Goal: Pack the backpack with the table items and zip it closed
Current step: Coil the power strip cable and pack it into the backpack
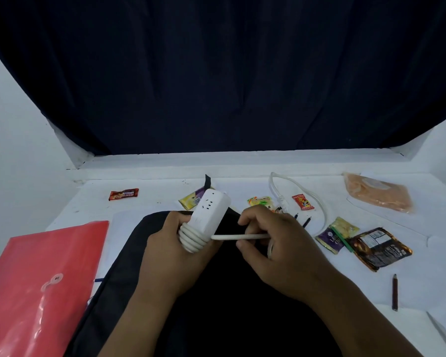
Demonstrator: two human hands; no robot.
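A black backpack (224, 292) lies flat on the white table (410, 287), under both my arms. My left hand (170, 248) grips a white power strip (210, 211) above it; several turns of its white cord (191, 238) are wound round the strip's lower end. My right hand (271, 238) pinches the free stretch of cord, which runs taut from the strip. The rest of the cord (309, 194) loops across the table behind, ending in a plug.
A red plastic envelope (39, 284) lies at the left. Snack packets are scattered behind and right: a red bar (123, 194), a yellow packet (191, 199), a dark brown wrapper (381, 248), an orange bag (379, 191). A brown pencil (395, 292) lies at the right.
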